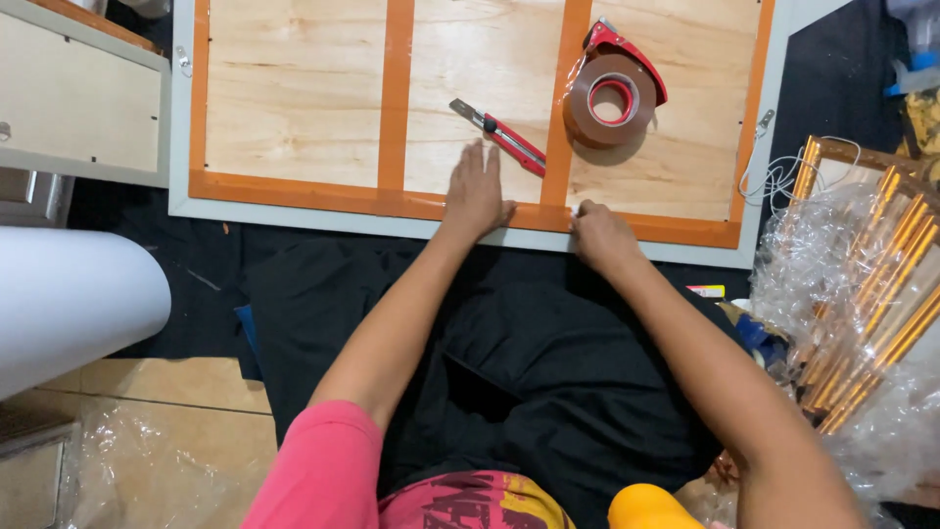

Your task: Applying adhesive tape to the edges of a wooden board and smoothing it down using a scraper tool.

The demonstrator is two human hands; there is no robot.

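Note:
A plywood panel (294, 88) in a grey frame lies face down on the floor, its seams covered by orange tape strips (396, 98). My left hand (477, 191) rests flat on the panel's near edge, fingers spread over the tape. My right hand (599, 233) presses its curled fingertips on the tape at the near edge, beside a vertical strip. A red box cutter (504, 135) lies on the wood just beyond my left hand. A brown tape roll in a red dispenser (615, 93) sits further back to the right.
Black cloth (548, 372) covers the floor and my lap. Gold picture frames wrapped in clear plastic (862, 294) are piled at right. A white roll (69, 304) lies at left, another framed panel (78, 98) at upper left. A white cord (774, 176) hangs off the panel's right corner.

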